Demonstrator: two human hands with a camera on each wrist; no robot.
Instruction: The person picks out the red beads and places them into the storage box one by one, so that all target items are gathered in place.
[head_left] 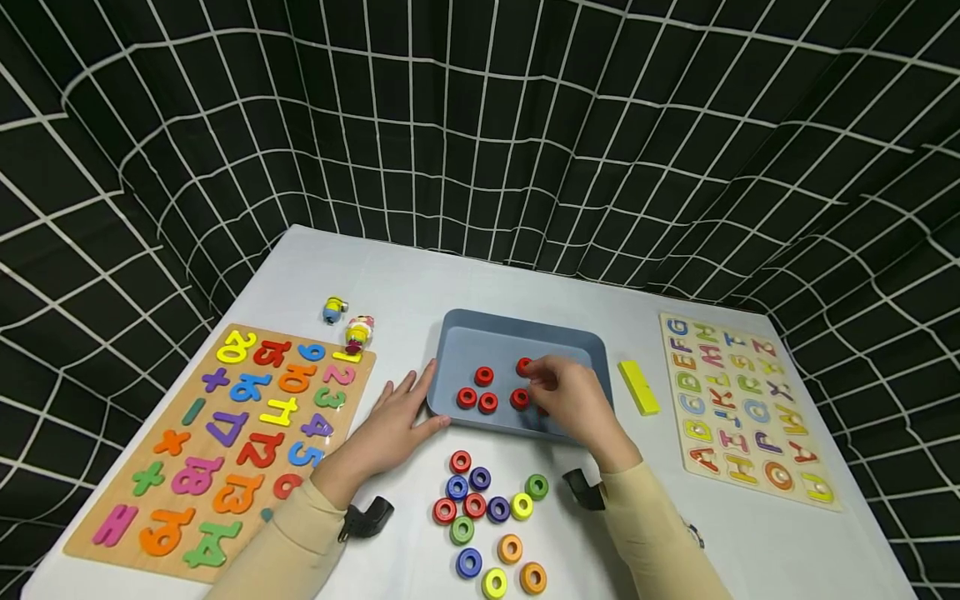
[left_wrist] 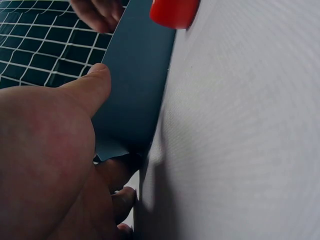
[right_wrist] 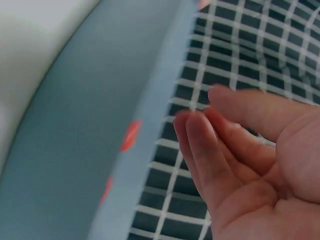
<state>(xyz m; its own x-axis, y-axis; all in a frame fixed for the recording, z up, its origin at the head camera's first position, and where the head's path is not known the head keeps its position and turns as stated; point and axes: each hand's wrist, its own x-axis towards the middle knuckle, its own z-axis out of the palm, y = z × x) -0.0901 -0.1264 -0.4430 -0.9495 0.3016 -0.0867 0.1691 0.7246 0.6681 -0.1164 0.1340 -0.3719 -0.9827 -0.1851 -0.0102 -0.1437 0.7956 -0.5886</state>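
A blue-grey tray (head_left: 525,327) holds several red rings (head_left: 484,376), one of which is partly behind my right hand. My left hand (head_left: 397,427) lies at the tray's near left corner, fingers extended along the left side and thumb against the front wall. In the left wrist view the thumb (left_wrist: 95,85) touches the tray's outer wall (left_wrist: 135,75). Over the right half of the tray is my right hand (head_left: 567,398), fingertips near a red ring (head_left: 524,366). The right wrist view shows a gap between thumb and bent fingers (right_wrist: 202,135), with nothing held there.
Loose coloured rings (head_left: 474,505) lie in front of the tray. A number board (head_left: 360,392) is at the left, with two small figurines (head_left: 359,332) by its far edge. To the right are a yellow block (head_left: 639,387) and a letter board (head_left: 750,408).
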